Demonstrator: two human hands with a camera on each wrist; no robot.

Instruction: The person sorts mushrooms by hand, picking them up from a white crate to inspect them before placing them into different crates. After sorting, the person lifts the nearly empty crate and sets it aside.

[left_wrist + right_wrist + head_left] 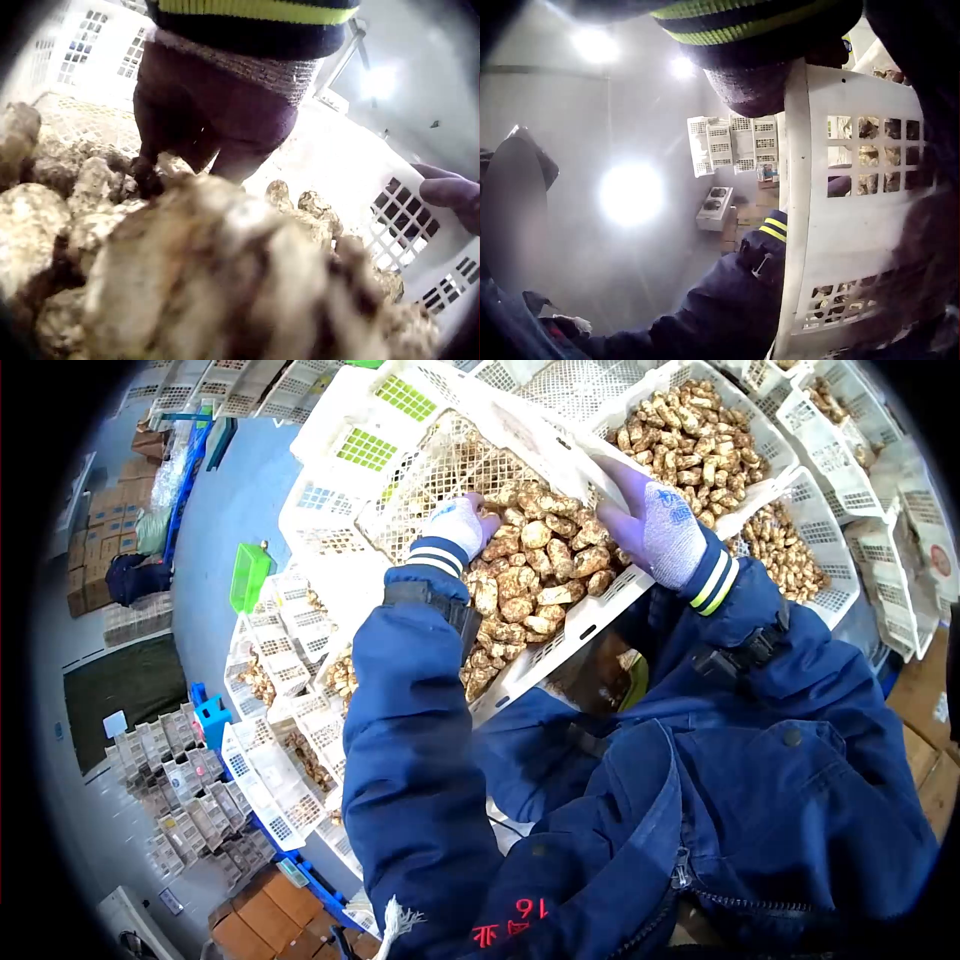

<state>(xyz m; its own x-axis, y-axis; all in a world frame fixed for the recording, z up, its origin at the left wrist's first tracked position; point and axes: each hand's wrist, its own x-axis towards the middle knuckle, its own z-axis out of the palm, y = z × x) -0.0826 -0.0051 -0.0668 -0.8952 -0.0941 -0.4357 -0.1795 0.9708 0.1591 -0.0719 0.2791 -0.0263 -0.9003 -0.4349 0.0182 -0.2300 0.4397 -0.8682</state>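
A white plastic crate slopes before me, part filled with knobbly cream-and-brown pieces that look like tubers or mushrooms. My gloved left hand reaches into it at the pile's far left side. In the left wrist view its fingers point down among the pieces, and a small pale piece shows by the fingertips; I cannot tell whether they grip it. My gloved right hand holds the crate's right-hand rim, thumb and fingers on either side. A large blurred piece blocks much of the left wrist view.
More crates of similar pieces stand at the right, close to my right hand. Stacked white crates and a green basket are at the left. Cardboard boxes lie on the floor. The crate's near edge is right by my lap.
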